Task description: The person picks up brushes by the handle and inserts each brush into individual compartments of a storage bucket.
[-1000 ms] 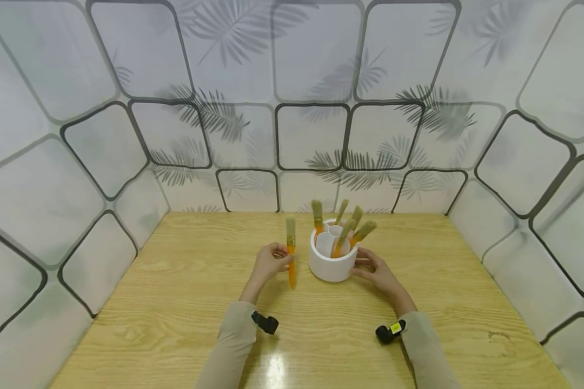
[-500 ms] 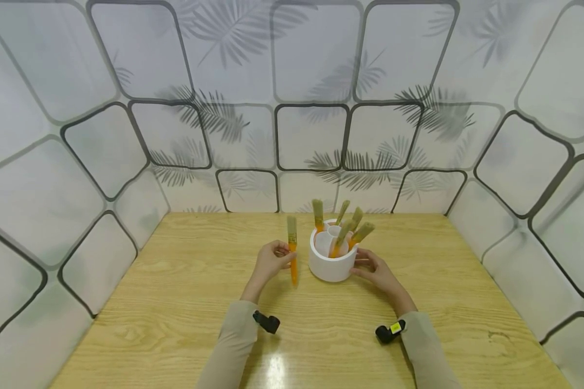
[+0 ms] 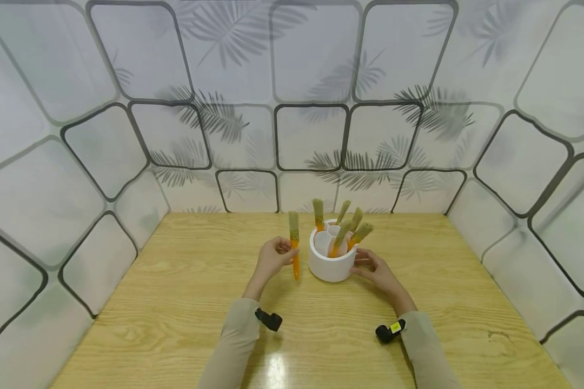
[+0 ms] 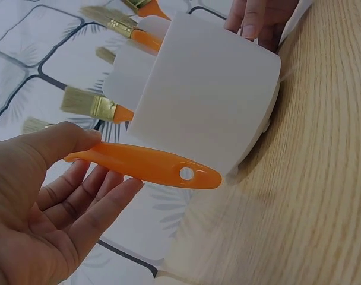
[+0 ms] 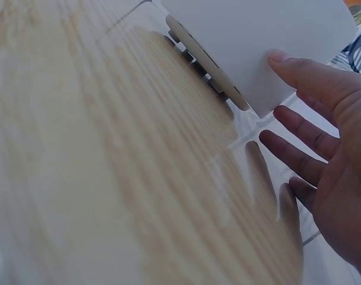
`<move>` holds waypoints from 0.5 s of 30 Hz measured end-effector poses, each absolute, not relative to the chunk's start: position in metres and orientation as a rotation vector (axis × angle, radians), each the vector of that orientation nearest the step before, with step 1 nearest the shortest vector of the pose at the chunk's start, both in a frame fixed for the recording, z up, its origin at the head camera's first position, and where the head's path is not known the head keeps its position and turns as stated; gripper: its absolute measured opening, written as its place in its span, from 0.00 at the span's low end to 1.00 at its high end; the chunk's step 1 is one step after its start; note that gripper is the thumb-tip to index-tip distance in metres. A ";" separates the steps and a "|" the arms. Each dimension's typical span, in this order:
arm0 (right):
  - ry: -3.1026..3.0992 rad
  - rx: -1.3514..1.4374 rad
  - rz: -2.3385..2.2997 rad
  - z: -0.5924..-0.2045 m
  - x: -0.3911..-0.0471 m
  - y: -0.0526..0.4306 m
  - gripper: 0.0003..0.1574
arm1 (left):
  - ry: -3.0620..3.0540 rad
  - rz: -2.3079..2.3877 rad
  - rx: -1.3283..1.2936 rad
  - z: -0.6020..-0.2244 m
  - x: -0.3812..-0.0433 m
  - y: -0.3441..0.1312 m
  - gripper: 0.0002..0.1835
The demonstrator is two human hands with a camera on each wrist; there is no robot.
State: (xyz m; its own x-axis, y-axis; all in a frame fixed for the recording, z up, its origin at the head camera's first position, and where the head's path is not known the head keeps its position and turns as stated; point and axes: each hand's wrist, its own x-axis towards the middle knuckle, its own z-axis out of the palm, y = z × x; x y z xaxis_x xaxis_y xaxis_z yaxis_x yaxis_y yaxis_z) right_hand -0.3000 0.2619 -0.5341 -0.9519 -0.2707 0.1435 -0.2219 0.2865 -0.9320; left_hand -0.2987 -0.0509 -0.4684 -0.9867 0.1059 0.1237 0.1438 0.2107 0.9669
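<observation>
My left hand (image 3: 271, 262) pinches a paintbrush (image 3: 296, 262) by its orange handle, upright with the pale bristles up. It hangs above the table, left of a round white holder (image 3: 332, 268). In the left wrist view, the handle (image 4: 151, 163) has a hole near its end, which appears close to the holder's wall (image 4: 204, 89). Several other paintbrushes (image 3: 340, 237) stand bristles up in the holder's compartments. On the holder's right side rests my right hand (image 3: 380, 273). The right wrist view has its thumb (image 5: 293, 64) against the white wall, the fingers loosely extended.
The holder stands on a wood-grain table (image 3: 175, 302), on a base (image 5: 213, 68) with dark gaps beneath its edge. Patterned walls (image 3: 311, 135) close off the back and both sides. A small black camera (image 3: 271, 320) sits on the left wrist, another camera (image 3: 388, 332) on the right.
The left hand has lifted the paintbrush slightly and brought it a little rightward, nearer the holder. My right hand stays at the holder's side.
</observation>
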 end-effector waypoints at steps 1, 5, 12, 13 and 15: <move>2.476 -0.476 -1.795 -0.532 -0.299 0.262 0.36 | -2.422 -1.936 -0.252 -0.468 -0.298 -0.051 0.11; 2.442 -0.485 -1.815 -0.523 -0.294 0.259 0.35 | -2.409 -1.940 -0.276 -0.466 -0.298 -0.050 0.12; 2.451 -0.476 -1.806 -0.534 -0.299 0.262 0.30 | -2.398 -1.920 -0.294 -0.462 -0.297 -0.050 0.13; 2.466 -0.486 -1.797 -0.535 -0.300 0.263 0.30 | -2.398 -1.919 -0.287 -0.461 -0.297 -0.049 0.13; 2.484 -0.497 -1.794 -0.538 -0.301 0.263 0.30 | -2.394 -1.917 -0.278 -0.460 -0.297 -0.049 0.12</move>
State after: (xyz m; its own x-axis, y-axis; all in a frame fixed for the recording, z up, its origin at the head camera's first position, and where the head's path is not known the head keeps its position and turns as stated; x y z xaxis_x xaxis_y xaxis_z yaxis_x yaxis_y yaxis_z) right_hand -0.3012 0.2629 -0.5375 -0.9480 -0.2778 0.1551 -0.2346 0.2809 -0.9306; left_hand -0.2972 -0.0487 -0.4602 -0.9817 0.1015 0.1610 0.1793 0.2094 0.9612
